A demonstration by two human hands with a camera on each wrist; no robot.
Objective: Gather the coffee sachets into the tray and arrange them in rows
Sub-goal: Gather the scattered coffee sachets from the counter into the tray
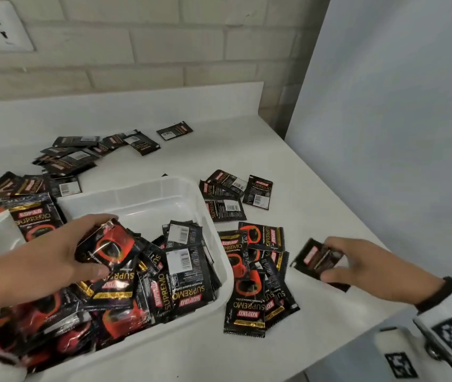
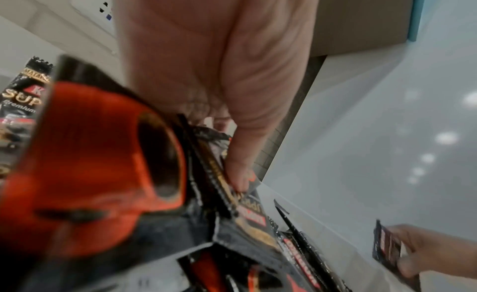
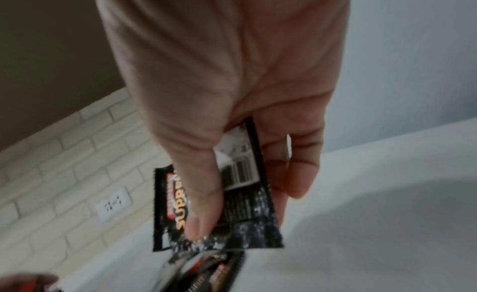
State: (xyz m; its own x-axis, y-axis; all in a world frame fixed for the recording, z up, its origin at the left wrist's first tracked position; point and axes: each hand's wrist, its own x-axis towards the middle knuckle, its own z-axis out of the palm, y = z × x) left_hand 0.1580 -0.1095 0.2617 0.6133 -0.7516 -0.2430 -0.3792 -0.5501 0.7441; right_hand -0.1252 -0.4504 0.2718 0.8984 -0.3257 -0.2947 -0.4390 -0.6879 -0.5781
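The left hand [image 1: 53,253] clutches a bunch of sachets [image 1: 111,249] over the tray [image 1: 147,194], atop the heap beneath it; the right hand [image 1: 362,267] pinches a sachet [image 1: 314,259] just above the table [image 1: 288,139].

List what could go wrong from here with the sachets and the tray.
1. The left hand grips a loose bunch of sachets over the tray; some may slip and land crooked.
2. The tray already holds a jumbled heap, so neat rows will likely need re-sorting.
3. The right hand pinches a sachet near the counter edge; dropped, it might fall off.
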